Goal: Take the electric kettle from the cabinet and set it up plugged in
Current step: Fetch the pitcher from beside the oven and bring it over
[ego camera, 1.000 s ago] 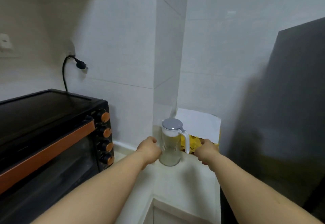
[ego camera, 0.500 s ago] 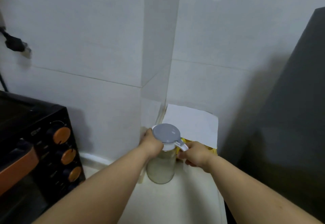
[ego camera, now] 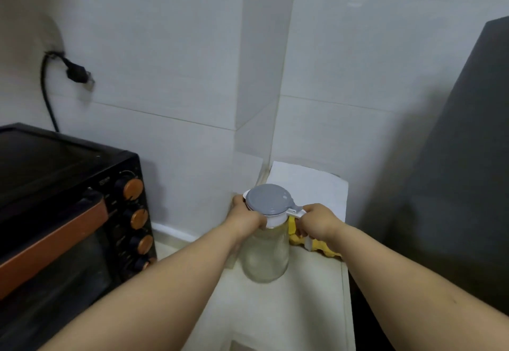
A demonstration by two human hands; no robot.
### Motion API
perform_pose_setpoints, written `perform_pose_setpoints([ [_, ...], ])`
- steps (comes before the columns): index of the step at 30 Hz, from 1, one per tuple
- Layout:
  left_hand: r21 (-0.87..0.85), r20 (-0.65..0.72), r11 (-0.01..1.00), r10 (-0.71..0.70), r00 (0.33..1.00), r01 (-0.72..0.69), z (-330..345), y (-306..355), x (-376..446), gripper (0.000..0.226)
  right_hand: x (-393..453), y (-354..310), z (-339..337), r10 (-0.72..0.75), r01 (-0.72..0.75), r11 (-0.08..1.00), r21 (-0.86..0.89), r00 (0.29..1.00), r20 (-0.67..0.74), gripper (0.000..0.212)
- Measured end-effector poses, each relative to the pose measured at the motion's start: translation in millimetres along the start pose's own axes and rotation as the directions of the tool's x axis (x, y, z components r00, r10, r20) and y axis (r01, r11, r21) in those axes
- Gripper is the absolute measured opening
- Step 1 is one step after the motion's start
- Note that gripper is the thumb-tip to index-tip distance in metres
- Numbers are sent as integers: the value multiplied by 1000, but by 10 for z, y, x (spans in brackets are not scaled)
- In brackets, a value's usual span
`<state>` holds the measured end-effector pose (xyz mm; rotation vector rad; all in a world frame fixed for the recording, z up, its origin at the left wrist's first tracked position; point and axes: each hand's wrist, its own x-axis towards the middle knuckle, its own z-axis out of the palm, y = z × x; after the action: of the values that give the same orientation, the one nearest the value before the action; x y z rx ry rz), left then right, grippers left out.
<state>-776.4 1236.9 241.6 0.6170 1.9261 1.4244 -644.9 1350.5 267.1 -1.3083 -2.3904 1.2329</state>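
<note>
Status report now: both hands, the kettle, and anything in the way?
Left hand grips kettle at its collar. Right hand grips handle. Kettle upright on counter. Yellow item beside it, behind right hand.

Probably a home kitchen: tiled walls, pale countertop, black toaster oven with copper knobs.

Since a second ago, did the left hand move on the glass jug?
Yes. The left hand went up: it was low beside the glass jug, close to the counter, and now holds the white collar under the grey lid.
</note>
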Motion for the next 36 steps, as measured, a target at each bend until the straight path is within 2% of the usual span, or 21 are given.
perform_pose_setpoints([
  [6,-36,-108,997,61,992,-65,-172,29,-900,83,-705,-170,-36,-142,142,989,39,990,-7,22],
  [9,-55,-201,993,92,975,-105,-246,-33,-1551,91,-1150,-189,45,-232,228,970,85,972,37,23],
  [14,-61,-371,991,86,924,-117,-414,-263,-2697,94,-1954,-221,340,-326,315,945,90,928,179,22],
  [17,-91,-463,992,37,886,-90,-616,-416,-3377,95,-2442,-355,567,-378,375,924,71,870,317,24],
  [21,-108,-584,993,-21,812,-52,-999,-623,-4277,100,-3107,-679,958,-442,522,853,-22,743,503,19],
  [24,-128,-676,988,-27,737,-82,-1305,-788,-4904,95,-3642,-952,1262,-482,626,778,-54,649,589,20],
  [27,-138,-759,985,-37,650,-105,-1604,-930,-5639,95,-4268,-1229,1628,-535,710,704,-26,554,638,20],
  [30,-113,-860,988,-42,508,-109,-2007,-1222,-6683,93,-5244,-1481,2160,-590,786,617,49,420,690,20],
  [35,-118,-915,991,-85,394,-62,-2457,-1705,-8257,89,-6741,-1626,2933,-584,848,515,126,240,775,21],
  [36,-121,-932,992,-97,348,-47,-2552,-1802,-8641,88,-7090,-1666,3128,-583,865,478,149,186,791,21],
])
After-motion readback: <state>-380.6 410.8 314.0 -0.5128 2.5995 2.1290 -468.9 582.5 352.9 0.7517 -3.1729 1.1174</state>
